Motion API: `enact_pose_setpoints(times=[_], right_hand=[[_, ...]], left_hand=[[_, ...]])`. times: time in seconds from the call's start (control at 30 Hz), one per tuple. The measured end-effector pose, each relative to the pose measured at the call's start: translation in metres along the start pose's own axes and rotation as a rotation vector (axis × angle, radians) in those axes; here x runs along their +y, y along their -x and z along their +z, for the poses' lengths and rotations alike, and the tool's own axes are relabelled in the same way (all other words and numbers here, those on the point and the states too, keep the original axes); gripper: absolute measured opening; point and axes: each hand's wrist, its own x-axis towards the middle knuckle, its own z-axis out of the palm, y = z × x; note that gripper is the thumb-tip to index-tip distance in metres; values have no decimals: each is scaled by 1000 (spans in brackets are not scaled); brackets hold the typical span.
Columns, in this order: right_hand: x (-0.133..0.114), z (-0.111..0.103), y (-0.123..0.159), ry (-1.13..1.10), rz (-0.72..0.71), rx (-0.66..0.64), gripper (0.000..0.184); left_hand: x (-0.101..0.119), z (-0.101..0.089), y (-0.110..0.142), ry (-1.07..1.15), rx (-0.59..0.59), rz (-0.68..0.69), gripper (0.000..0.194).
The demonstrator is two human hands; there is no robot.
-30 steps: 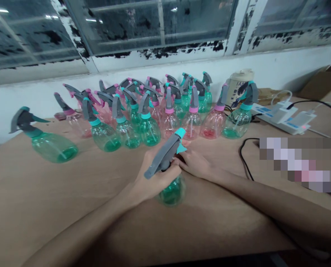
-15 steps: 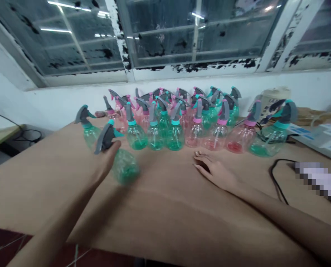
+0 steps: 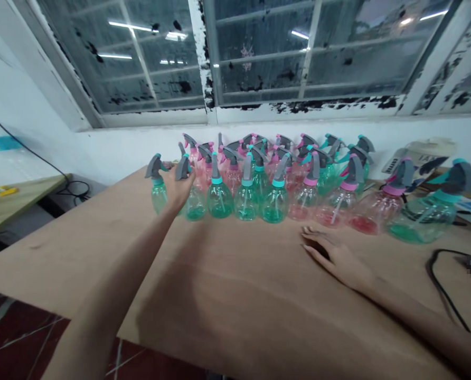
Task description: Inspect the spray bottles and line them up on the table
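Observation:
My left hand point(image 3: 178, 189) is closed around the neck of a green spray bottle point(image 3: 196, 207) with a grey trigger head. The bottle is upright at the left of the front row, its neck hidden behind my fingers. Just left of it is another green spray bottle point(image 3: 159, 196); to its right is one with a turquoise collar point(image 3: 220, 201). My right hand point(image 3: 338, 258) rests on the table, fingers slightly bent and apart, holding nothing. It lies in front of a pink spray bottle point(image 3: 334, 208).
Several more pink and green spray bottles crowd behind the front row, below the window point(image 3: 255, 58). A larger green bottle point(image 3: 423, 219) and a pale printed container point(image 3: 420, 153) stand at the right. A black cable point(image 3: 443, 285) curves over the brown table point(image 3: 239, 295).
My left hand has carried the green spray bottle from above the table back into the front row, turning it from tilted to upright. The view has shifted left; my right hand stays on the table.

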Motion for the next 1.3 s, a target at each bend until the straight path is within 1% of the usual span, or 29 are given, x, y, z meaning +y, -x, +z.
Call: enact_pose_setpoints(times=[0.1, 0.2, 0.3, 0.37, 0.43, 0.5, 0.57, 0.6, 0.63, 0.7, 0.73, 0.9, 1.0, 1.07, 1.17, 1.23, 1.3], right_hand=[[1, 1, 0, 11, 11, -6, 43], [1, 0, 0, 19, 29, -28, 44], [0, -1, 0, 19, 40, -43, 45], [0, -1, 0, 21, 34, -43, 45], [1, 0, 0, 23, 23, -38, 45], [2, 0, 1, 24, 18, -31, 44], [3, 1, 2, 22, 20, -29, 44], [4, 1, 2, 21, 23, -30, 44], [5, 2, 2, 17, 27, -33, 44], [6, 3, 3, 9, 35, -36, 44], [6, 3, 3, 6, 37, -35, 45], [6, 6, 1, -1, 41, -37, 45], [4, 5, -1, 0, 28, -13, 44], [2, 5, -1, -2, 18, -3, 43], [1, 4, -1, -13, 2, 5, 42], [2, 4, -1, -19, 1, 7, 41], [3, 5, -1, -17, 8, 4, 40]], left_hand=[[-5, 7, -8, 30, 5, 34, 20], [-7, 12, -11, 73, 27, 35, 30], [-9, 12, -8, 121, 45, 29, 49], [-8, 8, -1, 153, 56, 32, 62], [-6, -2, 11, 173, 81, 48, 69], [-1, -15, 27, 171, 104, 107, 67], [9, -28, 44, 140, 91, 203, 58], [15, -32, 52, 124, 62, 218, 52], [21, -34, 59, 78, -18, 209, 46], [35, -33, 68, 26, -115, 183, 36], [42, -29, 71, -6, -155, 168, 35], [69, -1, 68, -193, -287, 41, 53], [80, 4, 62, -270, -343, -21, 47], [83, -2, 61, -296, -380, -32, 43], [82, -23, 66, -308, -432, -21, 40], [80, -41, 77, -295, -475, -1, 38], [83, -59, 94, -257, -529, 31, 38]])
